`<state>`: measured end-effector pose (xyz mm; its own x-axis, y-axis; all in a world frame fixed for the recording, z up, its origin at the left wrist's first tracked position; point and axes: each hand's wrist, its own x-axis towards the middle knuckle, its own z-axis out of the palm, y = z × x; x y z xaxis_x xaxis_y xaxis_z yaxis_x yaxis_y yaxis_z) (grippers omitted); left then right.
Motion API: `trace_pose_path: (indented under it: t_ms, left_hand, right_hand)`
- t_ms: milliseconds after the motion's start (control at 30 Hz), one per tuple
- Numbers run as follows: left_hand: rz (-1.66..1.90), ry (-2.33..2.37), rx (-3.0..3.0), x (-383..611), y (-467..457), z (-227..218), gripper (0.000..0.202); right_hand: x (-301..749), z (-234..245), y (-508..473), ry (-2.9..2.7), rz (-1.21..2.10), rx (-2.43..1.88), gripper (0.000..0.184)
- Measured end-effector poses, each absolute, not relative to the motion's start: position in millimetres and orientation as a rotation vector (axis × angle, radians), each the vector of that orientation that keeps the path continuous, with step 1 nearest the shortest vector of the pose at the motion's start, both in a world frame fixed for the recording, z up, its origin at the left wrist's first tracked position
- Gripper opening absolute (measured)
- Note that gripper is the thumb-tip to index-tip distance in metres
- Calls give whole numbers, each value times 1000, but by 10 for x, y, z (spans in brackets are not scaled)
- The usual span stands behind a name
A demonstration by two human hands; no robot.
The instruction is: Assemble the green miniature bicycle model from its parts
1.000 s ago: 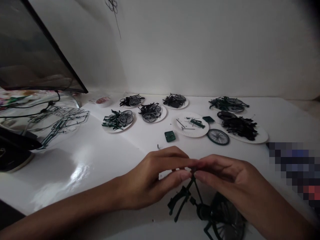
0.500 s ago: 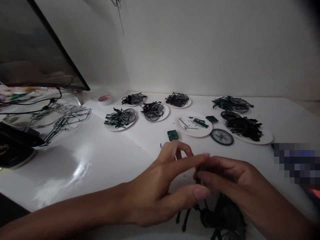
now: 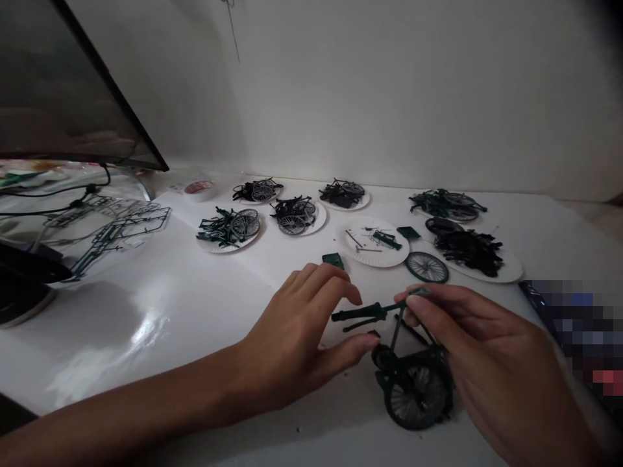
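Note:
A dark green model bicycle (image 3: 393,327) with one spoked wheel (image 3: 419,397) fitted at its rear is held up above the white table. My right hand (image 3: 479,344) pinches it between thumb and fingers at the grey saddle (image 3: 419,292). To its left, my left hand (image 3: 304,331) has its fingers curved and apart from the thumb, around the front of the frame. The thumb tip is beside the crank and pedal; whether it touches them I cannot tell. No wheel shows at the front end of the frame.
Beyond my hands lie a loose wheel (image 3: 427,267), green square parts (image 3: 333,261) and a paper plate (image 3: 348,248) of small pieces. Several more plates carry bicycle parts (image 3: 467,250). At left are part frames (image 3: 117,233), a monitor (image 3: 73,84) and a black object (image 3: 24,279).
The bicycle has been raised and turned, so its frame and wheel now show clearly. My right hand has shifted right, and my left hand has drawn back to the left, its fingers more curled.

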<state>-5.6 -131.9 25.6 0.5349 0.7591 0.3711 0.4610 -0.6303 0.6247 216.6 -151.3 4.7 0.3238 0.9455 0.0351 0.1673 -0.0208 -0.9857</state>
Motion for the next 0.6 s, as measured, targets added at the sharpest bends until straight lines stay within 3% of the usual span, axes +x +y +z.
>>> trace_pose_path:
  t_ms: [233,400,600]
  left_hand:
    - [913,953,1963,-66,-1320,286,13]
    - [911,958,1779,-44,-1312,286,19]
    - [894,953,1577,-75,-1260,264,27]
  right_hand:
    - [2022,163,-1624,-971,1127,-1429,36]
    - [1961,259,-1606,-763,1404,-1327,37]
    - [1967,234,-1584,-780,1575,-1148,22]
